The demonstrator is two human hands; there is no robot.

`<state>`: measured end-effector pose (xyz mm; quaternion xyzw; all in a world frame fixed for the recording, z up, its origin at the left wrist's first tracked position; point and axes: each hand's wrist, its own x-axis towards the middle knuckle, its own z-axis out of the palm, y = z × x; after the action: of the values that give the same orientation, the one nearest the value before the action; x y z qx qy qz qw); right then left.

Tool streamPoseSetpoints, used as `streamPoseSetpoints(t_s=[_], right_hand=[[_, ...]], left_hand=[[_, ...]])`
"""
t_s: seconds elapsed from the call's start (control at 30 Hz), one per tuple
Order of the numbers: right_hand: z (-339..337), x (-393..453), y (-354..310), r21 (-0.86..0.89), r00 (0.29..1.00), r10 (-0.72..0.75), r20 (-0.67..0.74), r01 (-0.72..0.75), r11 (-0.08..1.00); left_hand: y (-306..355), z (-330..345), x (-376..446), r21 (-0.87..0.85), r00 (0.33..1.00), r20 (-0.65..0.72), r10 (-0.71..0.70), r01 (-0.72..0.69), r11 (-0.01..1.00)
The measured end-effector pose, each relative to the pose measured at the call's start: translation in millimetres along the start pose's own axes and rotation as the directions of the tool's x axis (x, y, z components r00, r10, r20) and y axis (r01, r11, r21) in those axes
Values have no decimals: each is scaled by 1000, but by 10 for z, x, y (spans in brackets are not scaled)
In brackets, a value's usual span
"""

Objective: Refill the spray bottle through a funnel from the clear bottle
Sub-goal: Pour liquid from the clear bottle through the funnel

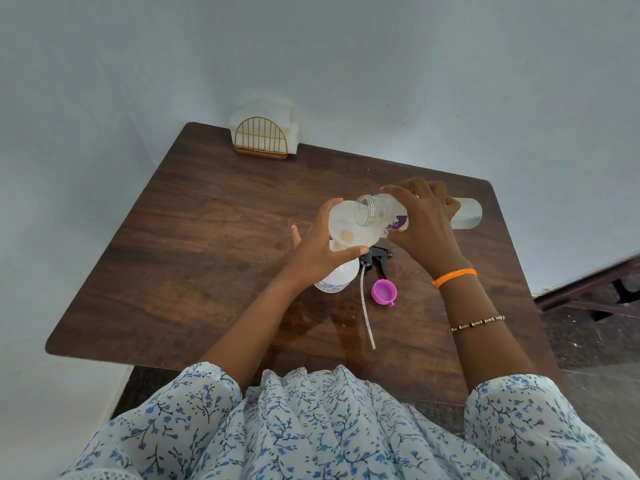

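Note:
A white spray bottle (337,277) stands on the brown table (194,258) with a white funnel (348,225) set in its neck. My left hand (318,251) grips the funnel's rim and stem. My right hand (424,220) holds the clear bottle (375,211) tipped on its side, its open mouth over the funnel bowl. Some liquid shows in the bottle's far end (467,213). The black spray head (377,256) with its long dip tube (367,306) lies on the table beside the spray bottle. A purple cap (383,291) lies next to it.
A gold wire napkin holder (260,136) with white napkins stands at the table's far edge against the wall. A wet patch (332,323) shines on the table in front of me. Dark furniture (588,289) sits on the floor at the right.

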<state>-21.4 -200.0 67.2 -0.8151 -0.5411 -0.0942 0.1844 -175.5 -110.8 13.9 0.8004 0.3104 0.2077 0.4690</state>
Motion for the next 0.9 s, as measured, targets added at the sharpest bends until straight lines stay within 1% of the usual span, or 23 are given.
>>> streamPoseSetpoints(t_s=[0.17,0.43,0.9], right_hand=[[-12,1,-1,11,1000,-1,-1,1,1000],[-15,3,-3,-13,1000,0,-2,0,1000],[-17,8,-8,1,1000,7,-17,-7,1000]], left_hand=[[2,-13,-11,-27,1000,11,2,-2,1000],[-9,-6,1,-15,1000,8,-7,7,1000],[-17,-16,-10,-22,1000,11,-15,15,1000]])
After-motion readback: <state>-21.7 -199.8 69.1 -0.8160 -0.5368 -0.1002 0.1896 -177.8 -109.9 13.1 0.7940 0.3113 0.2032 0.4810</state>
